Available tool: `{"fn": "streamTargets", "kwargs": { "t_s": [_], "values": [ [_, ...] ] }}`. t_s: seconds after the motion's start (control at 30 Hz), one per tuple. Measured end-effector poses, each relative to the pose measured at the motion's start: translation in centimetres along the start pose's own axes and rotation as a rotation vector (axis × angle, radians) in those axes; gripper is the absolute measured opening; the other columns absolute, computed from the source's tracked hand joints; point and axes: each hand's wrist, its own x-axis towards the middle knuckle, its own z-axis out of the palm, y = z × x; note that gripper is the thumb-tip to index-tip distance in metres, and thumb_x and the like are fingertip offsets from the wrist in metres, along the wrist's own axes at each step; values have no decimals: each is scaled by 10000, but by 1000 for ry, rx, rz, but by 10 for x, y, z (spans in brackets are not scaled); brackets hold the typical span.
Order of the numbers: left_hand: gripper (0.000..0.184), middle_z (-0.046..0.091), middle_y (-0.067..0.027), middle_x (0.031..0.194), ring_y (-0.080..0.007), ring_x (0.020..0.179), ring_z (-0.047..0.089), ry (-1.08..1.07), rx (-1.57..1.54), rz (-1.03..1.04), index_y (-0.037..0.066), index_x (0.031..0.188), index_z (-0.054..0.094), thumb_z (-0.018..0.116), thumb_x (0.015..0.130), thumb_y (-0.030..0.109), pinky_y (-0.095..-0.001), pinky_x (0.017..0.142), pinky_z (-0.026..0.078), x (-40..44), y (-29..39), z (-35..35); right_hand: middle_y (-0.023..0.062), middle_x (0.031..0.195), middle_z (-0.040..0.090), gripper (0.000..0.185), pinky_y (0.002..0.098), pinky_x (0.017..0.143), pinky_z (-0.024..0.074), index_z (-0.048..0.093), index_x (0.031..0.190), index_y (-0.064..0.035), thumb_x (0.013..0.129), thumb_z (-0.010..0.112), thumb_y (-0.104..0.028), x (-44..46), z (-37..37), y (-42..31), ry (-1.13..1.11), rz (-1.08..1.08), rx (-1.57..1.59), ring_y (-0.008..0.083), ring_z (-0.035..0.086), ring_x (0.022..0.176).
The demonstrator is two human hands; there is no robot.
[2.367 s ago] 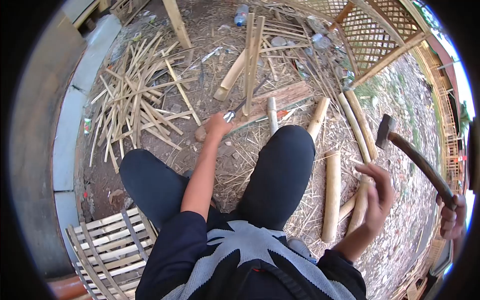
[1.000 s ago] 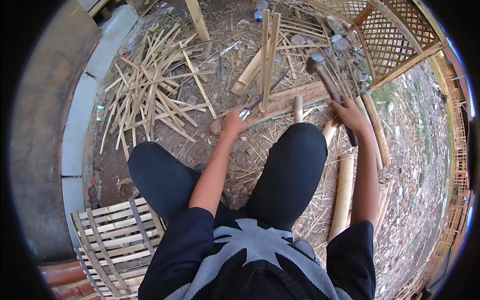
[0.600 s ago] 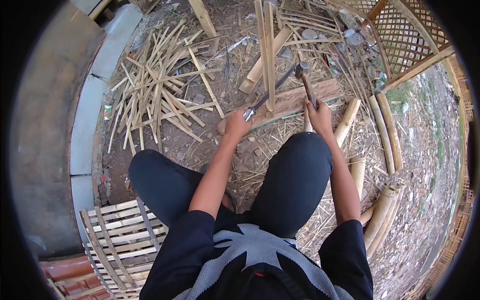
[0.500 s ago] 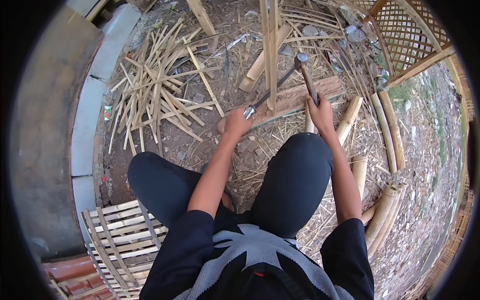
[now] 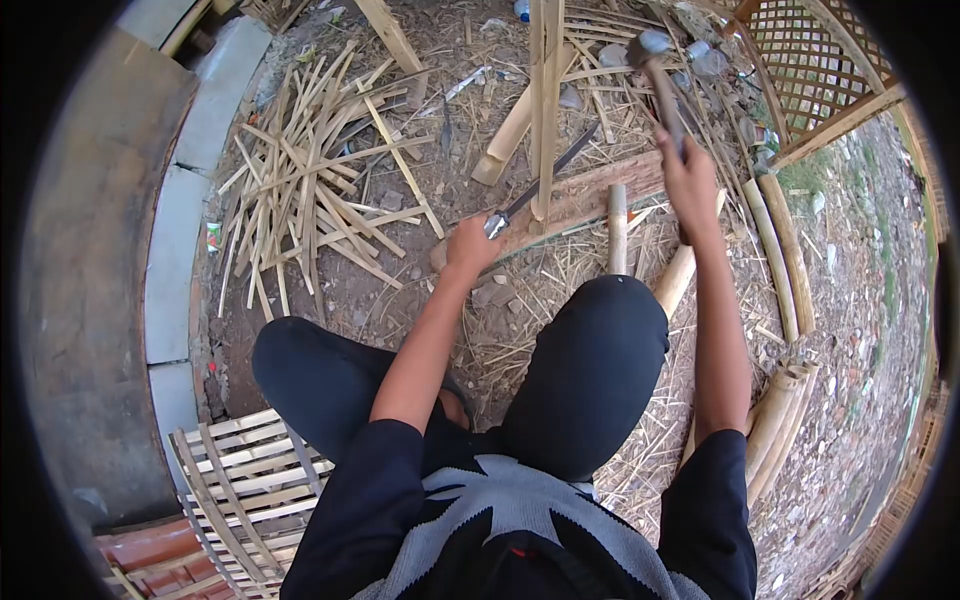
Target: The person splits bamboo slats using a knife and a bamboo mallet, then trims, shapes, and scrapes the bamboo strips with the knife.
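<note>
My left hand (image 5: 468,243) is closed around the handle of a long knife (image 5: 573,156), its blade slanting away to the upper right. The blade crosses an upright split piece of bamboo (image 5: 547,90) low down, near its foot; how deep it sits I cannot tell. That bamboo stands on a thick wooden plank (image 5: 590,200) on the ground. Gripped in my right hand (image 5: 690,182) is a hammer (image 5: 664,88), raised to the right of the blade, its head clear of knife and bamboo.
A heap of thin bamboo strips (image 5: 310,180) lies at left. Short bamboo poles (image 5: 780,255) lie at right, with more cut lengths (image 5: 780,420) below. A slatted bamboo panel (image 5: 240,490) is at lower left, and a woven lattice (image 5: 810,60) at upper right.
My right hand has swung the hammer up and to the right, away from the knife blade. My left hand and the knife have barely moved.
</note>
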Motion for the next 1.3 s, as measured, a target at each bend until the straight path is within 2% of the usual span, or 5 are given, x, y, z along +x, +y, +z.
{"fn": "streamTargets", "kwargs": {
  "t_s": [0.23, 0.37, 0.83, 1.0, 1.3],
  "values": [
    [261, 697, -218, 912, -398, 872, 672, 32, 42, -21, 67, 946, 706, 733, 770, 258, -483, 775, 532, -13, -14, 19, 176, 662, 592, 326, 413, 569, 449, 605, 945, 34, 975, 551, -286, -12, 57, 31, 175, -112, 144, 271, 580, 599],
    [266, 697, -217, 915, -409, 874, 669, 34, 99, 16, 57, 940, 706, 733, 774, 263, -495, 779, 532, -19, 6, 7, 336, 805, 636, 403, 541, 708, 494, 602, 962, 54, 948, 565, -348, -60, 80, 109, -365, -117, -398, 486, 646, 805],
    [195, 691, -224, 937, -418, 902, 660, 38, 38, -116, 39, 905, 694, 676, 770, 178, -514, 790, 518, -20, -9, 23, 245, 674, 604, 365, 461, 516, 441, 537, 900, 56, 992, 542, -297, -35, 38, 7, 90, -50, 196, 347, 619, 552],
    [200, 692, -215, 969, -408, 921, 659, 33, 15, -165, 68, 916, 700, 676, 775, 207, -516, 797, 514, -12, -13, 38, 334, 861, 639, 459, 551, 748, 504, 606, 980, 87, 966, 517, -363, -84, 97, 124, -550, 41, -401, 492, 637, 831],
    [201, 691, -229, 919, -419, 924, 655, 44, 13, -153, 58, 925, 701, 677, 783, 198, -519, 807, 511, -11, -14, 37, 272, 666, 597, 431, 486, 578, 479, 591, 897, 70, 1004, 495, -336, -59, 30, 51, -117, 51, -143, 434, 619, 616]
  ]
}}
